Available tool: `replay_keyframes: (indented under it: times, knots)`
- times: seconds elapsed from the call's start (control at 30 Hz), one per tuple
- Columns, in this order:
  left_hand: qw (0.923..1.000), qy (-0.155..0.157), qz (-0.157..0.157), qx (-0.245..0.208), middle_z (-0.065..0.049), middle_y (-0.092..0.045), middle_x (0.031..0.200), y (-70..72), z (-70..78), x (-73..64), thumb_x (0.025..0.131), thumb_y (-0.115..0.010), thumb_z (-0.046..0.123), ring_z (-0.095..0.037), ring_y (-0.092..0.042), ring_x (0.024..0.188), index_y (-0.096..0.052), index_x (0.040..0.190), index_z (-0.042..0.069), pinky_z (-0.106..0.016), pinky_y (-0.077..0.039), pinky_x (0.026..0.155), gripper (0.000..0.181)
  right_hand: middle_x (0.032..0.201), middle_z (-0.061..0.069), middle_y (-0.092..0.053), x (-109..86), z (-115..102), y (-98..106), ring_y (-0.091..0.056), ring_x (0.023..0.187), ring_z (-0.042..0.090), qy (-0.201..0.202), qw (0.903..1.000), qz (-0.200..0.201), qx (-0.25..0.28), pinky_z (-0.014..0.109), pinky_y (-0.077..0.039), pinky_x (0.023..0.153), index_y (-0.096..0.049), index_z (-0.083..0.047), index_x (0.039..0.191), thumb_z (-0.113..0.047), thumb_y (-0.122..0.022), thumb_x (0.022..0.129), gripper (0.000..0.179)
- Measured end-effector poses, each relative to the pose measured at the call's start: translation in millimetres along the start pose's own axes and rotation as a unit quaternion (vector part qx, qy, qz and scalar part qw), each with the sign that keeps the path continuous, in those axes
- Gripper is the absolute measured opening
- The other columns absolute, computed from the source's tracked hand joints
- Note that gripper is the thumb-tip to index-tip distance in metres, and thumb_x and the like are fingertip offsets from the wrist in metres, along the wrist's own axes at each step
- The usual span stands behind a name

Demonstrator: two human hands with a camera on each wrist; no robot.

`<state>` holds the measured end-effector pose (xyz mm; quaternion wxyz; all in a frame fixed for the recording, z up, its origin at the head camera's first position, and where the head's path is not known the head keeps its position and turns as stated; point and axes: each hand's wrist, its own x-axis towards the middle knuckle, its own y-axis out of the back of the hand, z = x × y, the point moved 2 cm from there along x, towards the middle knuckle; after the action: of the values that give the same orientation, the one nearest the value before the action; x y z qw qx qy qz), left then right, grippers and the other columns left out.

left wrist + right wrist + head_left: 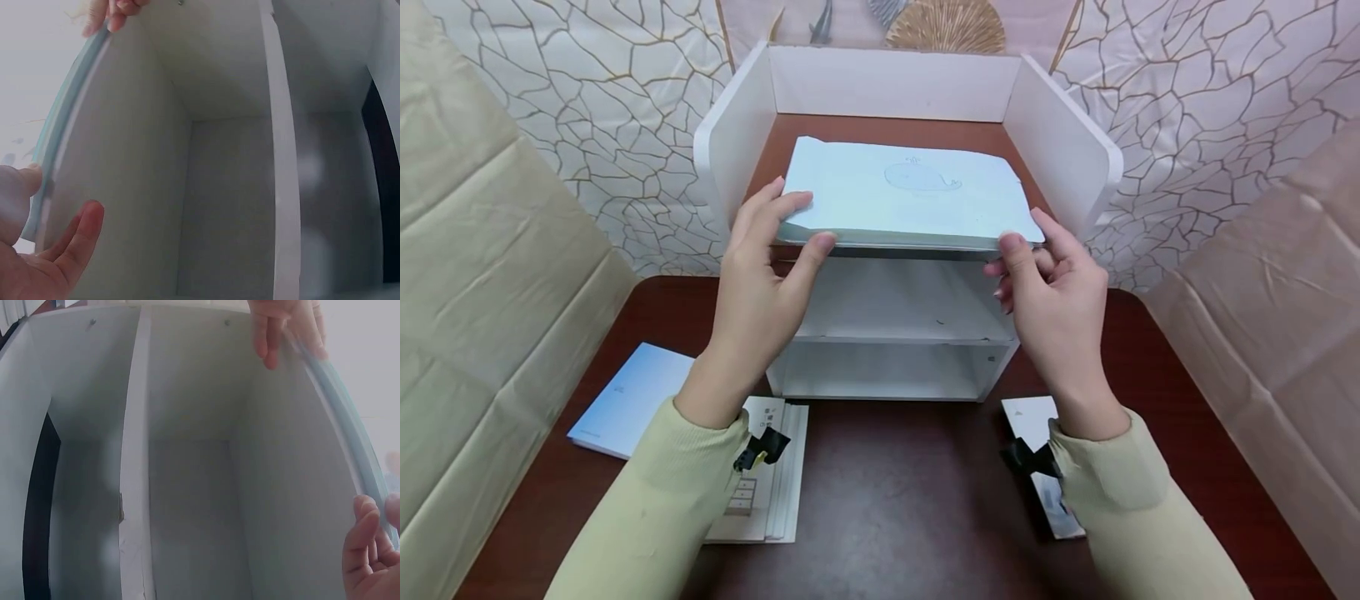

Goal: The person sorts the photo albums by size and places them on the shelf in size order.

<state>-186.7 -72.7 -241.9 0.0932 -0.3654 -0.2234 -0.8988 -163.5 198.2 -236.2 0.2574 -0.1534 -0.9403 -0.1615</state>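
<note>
A thick white sketch pad (880, 196) with a whale drawing lies at the front of a small white shelf unit's brown top board (887, 129). My left hand (756, 283) holds its front left corner, thumb at the front edge and two fingers over the left side. At the front right corner, my right hand (1056, 292) pinches the pad, with other fingers curled below the edge. The pale green pad edge (350, 425) shows in the right wrist view, as do my right fingertips (365, 512). What lies under the pad is hidden.
Below the top board are the unit's white shelf board (902, 340) and compartments. White side panels (1063, 142) flank the top. A blue book (640, 396) and pale booklets (786, 475) lie left on the dark table (895, 500); a white box (1030, 417) lies right.
</note>
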Motion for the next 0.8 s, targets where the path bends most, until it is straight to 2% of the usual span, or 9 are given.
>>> replay_keyframes:
  times: [0.07, 0.4, 0.6, 0.73, 0.8]
  knots:
    - [0.9997, -0.009, 0.006, 0.021, -0.003, -0.042, 0.146, -0.8, -1.9, 1.9, 0.092, -0.067, 0.032, -0.002, -0.035, 0.133, -0.060, 0.129, 0.013, -0.029, -0.038, 0.103, 0.041, 0.076, 0.009, -0.069, -0.6, -6, -1, -0.059, 0.058, 0.020, 0.000, 1.0000, 0.002, -0.004, 0.023, -0.052, 0.054, -0.048, -0.008, 0.142, -0.027, -0.065, 0.094, 0.054]
    - [0.9988, -0.006, 0.030, 0.037, -0.006, -0.044, 0.143, -4.7, -6.4, 5.4, 0.091, -0.068, 0.034, -0.003, -0.038, 0.131, -0.059, 0.130, 0.012, -0.026, -0.035, 0.105, 0.045, 0.073, 0.011, -0.070, 1.8, -14, -3, -0.062, 0.056, 0.019, -0.010, 0.9999, 0.009, 0.008, 0.021, -0.052, 0.052, -0.052, -0.002, 0.137, -0.022, -0.064, 0.095, 0.049]
    - [0.9990, -0.012, 0.021, 0.037, -0.005, -0.042, 0.145, -4.3, -8.3, 2.0, 0.093, -0.066, 0.032, -0.004, -0.037, 0.132, -0.056, 0.134, 0.014, -0.029, -0.038, 0.103, 0.045, 0.073, 0.012, -0.069, -0.3, -13, -3, -0.061, 0.056, 0.019, -0.004, 0.9999, 0.008, -0.010, 0.021, -0.052, 0.054, -0.051, -0.004, 0.138, -0.023, -0.062, 0.096, 0.048]
    - [0.9995, -0.024, -0.008, 0.021, 0.001, -0.037, 0.149, 2.0, -8.9, -5.8, 0.094, -0.065, 0.025, -0.011, -0.052, 0.118, -0.047, 0.142, 0.017, -0.032, -0.049, 0.092, 0.051, 0.073, 0.014, -0.068, -6.0, -10, -3, -0.060, 0.056, 0.021, 0.017, 0.9997, 0.000, -0.019, 0.021, -0.051, 0.056, -0.047, -0.008, 0.142, -0.020, -0.057, 0.099, 0.046]
    - [0.9991, -0.036, -0.023, -0.003, 0.003, -0.034, 0.150, 6.3, -8.2, -12.3, 0.093, -0.066, 0.018, -0.015, -0.059, 0.106, -0.042, 0.145, 0.017, -0.033, -0.052, 0.087, 0.057, 0.074, 0.015, -0.068, -11.0, -11, -4, -0.059, 0.057, 0.022, 0.031, 0.9993, -0.008, -0.020, 0.024, -0.050, 0.056, -0.042, -0.008, 0.145, -0.018, -0.054, 0.100, 0.048]
